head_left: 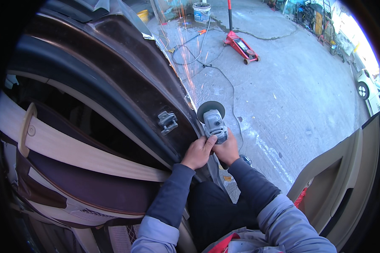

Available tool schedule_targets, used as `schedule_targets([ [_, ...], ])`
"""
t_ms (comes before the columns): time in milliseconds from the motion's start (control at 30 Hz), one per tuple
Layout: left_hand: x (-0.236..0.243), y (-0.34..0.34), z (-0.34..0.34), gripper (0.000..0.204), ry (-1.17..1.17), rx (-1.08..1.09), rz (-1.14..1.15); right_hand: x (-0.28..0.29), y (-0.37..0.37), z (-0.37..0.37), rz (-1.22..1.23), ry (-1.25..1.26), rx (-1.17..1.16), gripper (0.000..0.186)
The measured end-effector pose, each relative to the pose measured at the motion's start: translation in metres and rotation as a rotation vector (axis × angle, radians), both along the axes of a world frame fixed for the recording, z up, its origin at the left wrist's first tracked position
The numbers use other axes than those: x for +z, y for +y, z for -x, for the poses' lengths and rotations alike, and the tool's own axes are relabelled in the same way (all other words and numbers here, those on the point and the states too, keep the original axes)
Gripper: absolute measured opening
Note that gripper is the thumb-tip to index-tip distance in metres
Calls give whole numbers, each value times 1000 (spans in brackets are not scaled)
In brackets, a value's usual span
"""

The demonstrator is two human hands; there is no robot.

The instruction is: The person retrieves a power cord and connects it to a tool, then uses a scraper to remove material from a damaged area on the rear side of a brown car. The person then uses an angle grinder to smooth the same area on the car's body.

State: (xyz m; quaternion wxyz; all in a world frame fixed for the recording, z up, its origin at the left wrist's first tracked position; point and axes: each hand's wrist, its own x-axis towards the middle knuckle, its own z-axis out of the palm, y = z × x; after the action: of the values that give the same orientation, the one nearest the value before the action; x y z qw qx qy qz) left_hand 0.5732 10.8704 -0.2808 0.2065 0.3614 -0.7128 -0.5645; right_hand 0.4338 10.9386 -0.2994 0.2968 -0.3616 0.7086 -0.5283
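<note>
Both my hands grip an angle grinder (215, 122) with a grey head and a dark round disc (211, 110). My left hand (198, 152) closes on its near left side, thumb over the top. My right hand (227, 148) wraps round the body from the right, its fingers partly hidden. The disc meets the torn edge of a dark brown car body panel (147, 71), and orange sparks (185, 63) fly away toward the far side. On the door pillar, left of the disc, sits a metal door striker (168, 122).
A beige seat belt (84, 147) crosses the door opening at left. An open car door (337, 185) stands at right. On the concrete floor are a red floor jack (242, 47), a white bucket (202, 12), and a cable (230, 80). A white car (369, 90) is parked far right.
</note>
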Motion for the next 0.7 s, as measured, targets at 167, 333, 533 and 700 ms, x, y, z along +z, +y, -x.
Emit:
schedule_targets([
  [167,1,0,0,62,45,15,55,6,-2,0,27,43,-6,53],
  [333,6,1,0,61,13,10,19,11,-1,-1,-30,13,-13,53],
  [533,6,1,0,60,12,24,-33,9,-2,-2,-35,48,-21,55],
  [700,4,1,0,60,15,46,32,11,-2,-2,-17,115,-25,55],
])
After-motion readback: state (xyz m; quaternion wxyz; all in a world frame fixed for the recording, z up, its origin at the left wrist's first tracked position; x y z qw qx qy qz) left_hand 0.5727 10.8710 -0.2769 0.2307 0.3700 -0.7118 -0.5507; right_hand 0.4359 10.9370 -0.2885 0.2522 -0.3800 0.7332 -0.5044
